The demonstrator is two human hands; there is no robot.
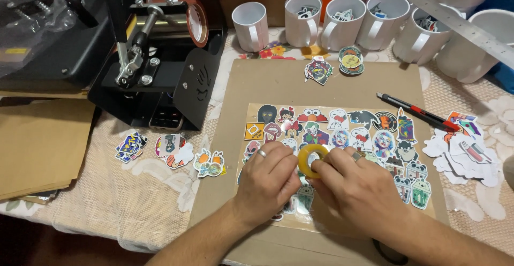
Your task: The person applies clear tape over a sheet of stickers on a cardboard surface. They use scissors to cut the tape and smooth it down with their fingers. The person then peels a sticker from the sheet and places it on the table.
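A yellow roll of tape (pixel 312 160) is held upright between both hands over a clear sheet (pixel 337 159) covered with several colourful stickers. My left hand (pixel 267 180) pinches the roll's left side, a ring on one finger. On the roll's right side, my right hand (pixel 358 188) grips the rim with its fingertips. The sheet lies on a brown cardboard board (pixel 257 89) on the table.
A black mug press machine (pixel 160 57) stands at the back left. Several white mugs (pixel 342 22) line the back edge. A red-and-black utility knife (pixel 417 112) lies right of the sheet, and a metal ruler (pixel 455 22) crosses the top right. Loose sticker piles (pixel 466 151) and brown envelopes (pixel 40 145) flank the board.
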